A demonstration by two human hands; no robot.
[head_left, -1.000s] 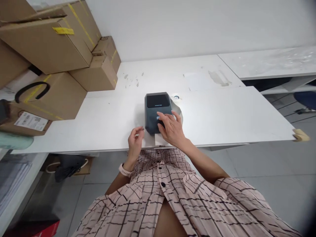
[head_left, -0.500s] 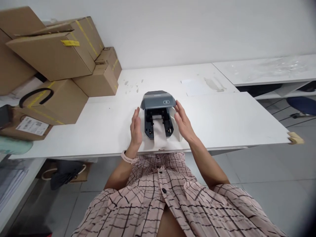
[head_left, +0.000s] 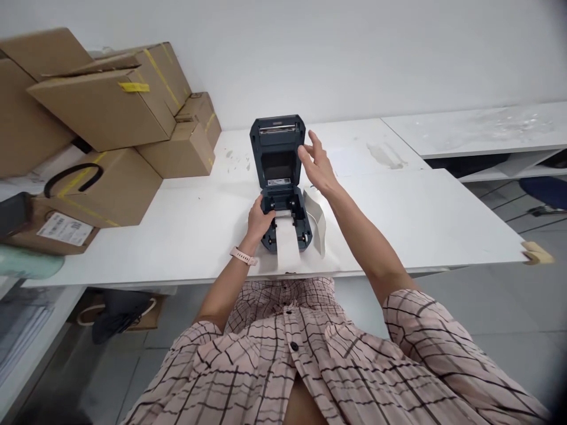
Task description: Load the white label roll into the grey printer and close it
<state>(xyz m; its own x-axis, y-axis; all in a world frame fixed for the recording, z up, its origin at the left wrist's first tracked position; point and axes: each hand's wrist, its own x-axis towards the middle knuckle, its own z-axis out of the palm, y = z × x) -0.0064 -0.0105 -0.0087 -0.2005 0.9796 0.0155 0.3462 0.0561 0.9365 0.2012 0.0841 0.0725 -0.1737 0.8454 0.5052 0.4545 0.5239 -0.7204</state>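
Note:
A dark grey label printer (head_left: 283, 221) stands on the white table (head_left: 398, 218) right in front of me, its lid (head_left: 277, 150) swung fully upright. A strip of white label paper (head_left: 287, 245) runs out of its front toward the table edge. My left hand (head_left: 259, 218) rests on the printer's left side, fingers curled against the body by the paper roll. My right hand (head_left: 315, 162) is raised beside the lid's right edge, fingers spread and touching or almost touching it. A loose curl of white paper (head_left: 316, 215) lies just right of the printer.
Several cardboard boxes (head_left: 106, 106) are stacked at the left end of the table, one with a black handle (head_left: 71, 177). A second white table (head_left: 478, 127) adjoins at the right rear. A bag (head_left: 117, 307) lies on the floor under the table's left.
The printer lid went from shut to half open to fully upright. My right hand followed it up; my left hand moved onto the printer's left side. My view tilted upward.

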